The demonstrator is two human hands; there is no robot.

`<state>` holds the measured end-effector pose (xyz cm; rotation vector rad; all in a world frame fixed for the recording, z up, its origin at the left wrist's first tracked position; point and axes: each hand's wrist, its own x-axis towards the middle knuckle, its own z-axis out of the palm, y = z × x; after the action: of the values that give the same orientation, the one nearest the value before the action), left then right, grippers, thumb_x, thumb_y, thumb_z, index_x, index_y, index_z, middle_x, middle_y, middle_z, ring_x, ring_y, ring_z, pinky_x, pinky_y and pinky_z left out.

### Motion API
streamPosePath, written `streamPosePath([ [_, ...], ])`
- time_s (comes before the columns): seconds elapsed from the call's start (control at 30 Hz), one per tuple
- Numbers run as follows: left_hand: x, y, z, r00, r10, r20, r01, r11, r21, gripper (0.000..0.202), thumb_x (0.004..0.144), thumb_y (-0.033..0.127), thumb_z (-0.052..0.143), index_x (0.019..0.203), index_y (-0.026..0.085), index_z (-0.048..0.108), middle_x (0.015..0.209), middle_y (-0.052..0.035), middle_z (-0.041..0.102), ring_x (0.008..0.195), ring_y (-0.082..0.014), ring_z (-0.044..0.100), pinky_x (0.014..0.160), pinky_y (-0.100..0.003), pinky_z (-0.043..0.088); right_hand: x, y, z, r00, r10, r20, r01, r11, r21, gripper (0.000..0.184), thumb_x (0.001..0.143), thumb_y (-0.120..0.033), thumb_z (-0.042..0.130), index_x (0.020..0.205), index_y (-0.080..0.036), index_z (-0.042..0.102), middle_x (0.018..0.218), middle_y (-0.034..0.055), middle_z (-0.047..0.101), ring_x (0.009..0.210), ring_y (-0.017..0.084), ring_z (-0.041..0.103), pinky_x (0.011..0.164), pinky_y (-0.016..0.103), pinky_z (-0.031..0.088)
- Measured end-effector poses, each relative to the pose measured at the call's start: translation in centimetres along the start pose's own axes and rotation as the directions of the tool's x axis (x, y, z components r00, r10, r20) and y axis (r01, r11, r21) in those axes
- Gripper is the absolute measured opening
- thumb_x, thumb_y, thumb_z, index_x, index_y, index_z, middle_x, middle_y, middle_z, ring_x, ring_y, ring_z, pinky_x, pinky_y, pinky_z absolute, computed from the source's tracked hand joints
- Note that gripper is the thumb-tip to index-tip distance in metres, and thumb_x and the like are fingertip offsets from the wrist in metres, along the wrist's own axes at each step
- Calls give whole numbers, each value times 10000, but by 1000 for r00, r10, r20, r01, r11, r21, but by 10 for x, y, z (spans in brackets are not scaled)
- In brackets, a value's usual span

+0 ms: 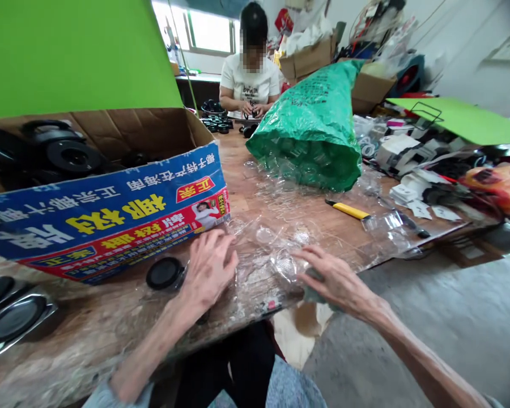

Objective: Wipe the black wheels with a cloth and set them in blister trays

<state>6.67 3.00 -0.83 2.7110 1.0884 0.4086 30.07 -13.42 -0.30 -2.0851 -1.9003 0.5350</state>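
My left hand point(208, 269) lies flat on crumpled clear plastic film point(263, 249), its fingers apart and close to a round black speaker part point(165, 273). My right hand point(335, 280) rests on the same film, fingers spread. A grey-green cloth point(317, 293) shows under its palm, and I cannot tell whether the hand grips it. The film spreads over the wooden table point(110, 334) between my hands and toward the far side.
An open cardboard box point(127, 133) with a blue printed side point(106, 218) holds black round parts. A bulging green plastic sack point(306, 136) and a yellow utility knife point(348, 209) lie ahead. A co-worker point(249, 82) handles parts across the table. Cluttered packaging fills the right.
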Motion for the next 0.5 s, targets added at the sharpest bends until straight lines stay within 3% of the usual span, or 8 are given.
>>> streamPosePath([
  [0.07, -25, -9, -5, 997, 14, -80, -15, 1000, -15, 263, 910, 301, 464, 1116, 202, 596, 1160, -96, 572, 1086, -259, 533, 947, -466, 440, -8, 34, -13, 973, 200, -113, -210, 974, -82, 372, 950, -429, 401, 1272, -281, 513, 1280, 101, 551, 980, 249, 647, 832, 397, 528],
  [0.13, -53, -11, -5, 988, 37, -149, -40, 999, -16, 229, 911, 310, 487, 1094, 221, 591, 1162, -94, 564, 1102, -261, 536, 950, -464, 446, -22, 83, -25, 844, 476, -246, -529, 814, -241, 445, 927, -474, 400, 1303, -251, 481, 1295, 180, 525, 877, 307, 659, 710, 453, 510],
  [0.2, -79, -6, -2, 978, 44, -203, -44, 999, 3, 215, 899, 289, 519, 1095, 229, 582, 1202, -107, 540, 1156, -282, 515, 976, -486, 437, -36, 134, -32, 702, 627, -339, -712, 639, -293, 517, 915, -471, 415, 1384, -256, 393, 1358, 241, 476, 893, 357, 652, 667, 471, 460],
  [0.27, -98, 4, 2, 973, 22, -229, -18, 1000, 19, 234, 882, 250, 547, 1114, 230, 568, 1253, -123, 508, 1217, -305, 479, 996, -507, 427, -44, 173, -32, 676, 672, -302, -737, 614, -282, 475, 916, -451, 421, 1344, -247, 441, 1299, 251, 532, 973, 376, 634, 675, 464, 427],
  [0.33, -109, 15, 6, 969, -9, -248, 14, 1000, 18, 263, 868, 214, 561, 1131, 226, 555, 1285, -135, 484, 1257, -316, 448, 1005, -514, 425, -46, 195, -27, 693, 678, -247, -721, 640, -266, 409, 927, -443, 397, 1255, -234, 524, 1198, 249, 591, 1019, 373, 621, 677, 454, 410],
  [0.4, -113, 23, 12, 969, -17, -246, 22, 1000, 18, 294, 857, 201, 568, 1150, 223, 550, 1304, -143, 476, 1286, -321, 426, 1015, -515, 422, -42, 199, -21, 675, 678, -290, -738, 625, -254, 439, 940, -460, 349, 1255, -212, 526, 1180, 261, 586, 1021, 378, 616, 671, 455, 404],
  [0.5, -113, 25, 21, 977, 39, -212, -20, 996, 90, 361, 849, 232, 572, 1209, 230, 550, 1349, -159, 473, 1311, -355, 407, 1005, -551, 410, -30, 185, -19, 609, 659, -441, -784, 582, -214, 588, 941, -491, 315, 1406, -135, 366, 1252, 295, 505, 998, 399, 612, 662, 458, 429],
])
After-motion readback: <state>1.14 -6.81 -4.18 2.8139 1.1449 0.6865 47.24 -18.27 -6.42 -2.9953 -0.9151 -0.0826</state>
